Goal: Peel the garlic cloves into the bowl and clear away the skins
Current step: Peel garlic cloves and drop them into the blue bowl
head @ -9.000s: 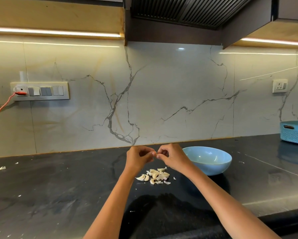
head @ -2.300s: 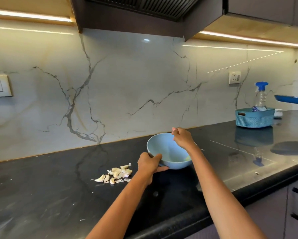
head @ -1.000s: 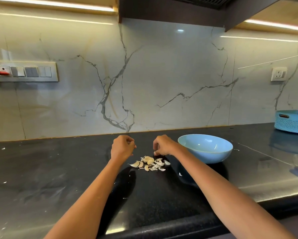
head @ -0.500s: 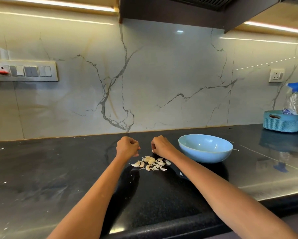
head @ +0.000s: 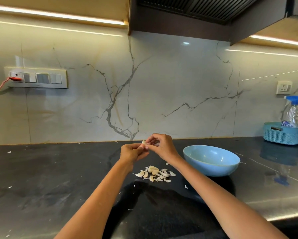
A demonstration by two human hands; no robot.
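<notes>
Half a second ago both hands were lowered with curled fingers just above the pile of garlic cloves (head: 154,173); now both are raised above it, and a single garlic clove (head: 144,143) sits between them; the left hand (head: 131,152) pinches the clove from below with its fingertips, and the right hand (head: 159,145) pinches it from above, so each grip is closed on the same clove; the pile lies on the dark surface (head: 41,178), well below the hands and just left of the blue bowl (head: 211,160); whether the bowl holds anything cannot be told from this angle; the spray bottle (head: 292,112) stands in the teal basket (head: 283,134) at the far right, as it did half a second ago; the bottle carries a label, but its writing is too small to read; loose skin flakes (head: 186,186) lie scattered on the surface near the pile.
</notes>
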